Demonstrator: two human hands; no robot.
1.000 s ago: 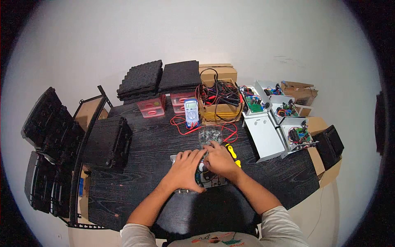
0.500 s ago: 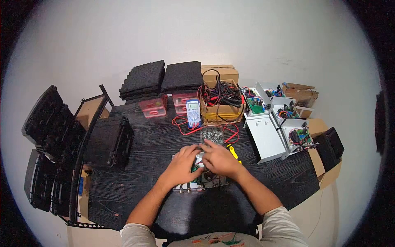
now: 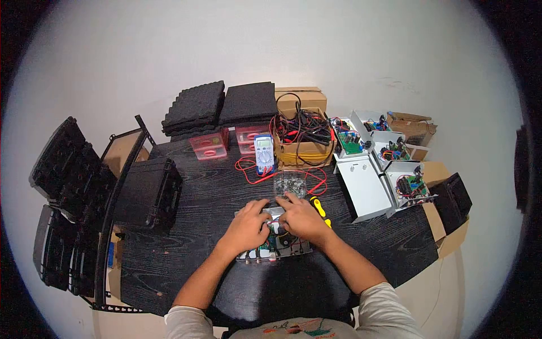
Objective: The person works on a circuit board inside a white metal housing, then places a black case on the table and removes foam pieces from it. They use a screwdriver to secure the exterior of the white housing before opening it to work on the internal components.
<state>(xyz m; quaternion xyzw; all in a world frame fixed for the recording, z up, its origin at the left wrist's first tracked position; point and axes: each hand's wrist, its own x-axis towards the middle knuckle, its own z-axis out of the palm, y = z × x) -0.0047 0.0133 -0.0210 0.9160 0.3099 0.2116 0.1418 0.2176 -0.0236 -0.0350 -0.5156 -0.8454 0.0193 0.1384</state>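
An open metal electronics case (image 3: 302,250) lies on the black table in front of me, with a green circuit board, wiring and a dark round part inside. My left hand (image 3: 247,227) is closed around its far left side, fingers over the back edge and thumb inward. On the far right side, my right hand (image 3: 305,221) grips the same back edge, its thumb toward the middle. Both hands cover much of the case, and anything small under the fingertips is hidden. Just beyond them is a clear tray of small metal hardware (image 3: 290,183). A yellow-and-black tool (image 3: 319,208) lies beside my right hand.
A multimeter (image 3: 263,153) with red leads stands behind the tray. Farther back are a cardboard box of cables (image 3: 305,152), red drawers (image 3: 209,146) and black foam sheets (image 3: 195,105). White enclosures (image 3: 364,189) with boards sit right; a black hard case (image 3: 147,192) is left.
My fingertips, close together over the case before, have moved apart. More of the case's inside shows between my hands. The view has shifted slightly.
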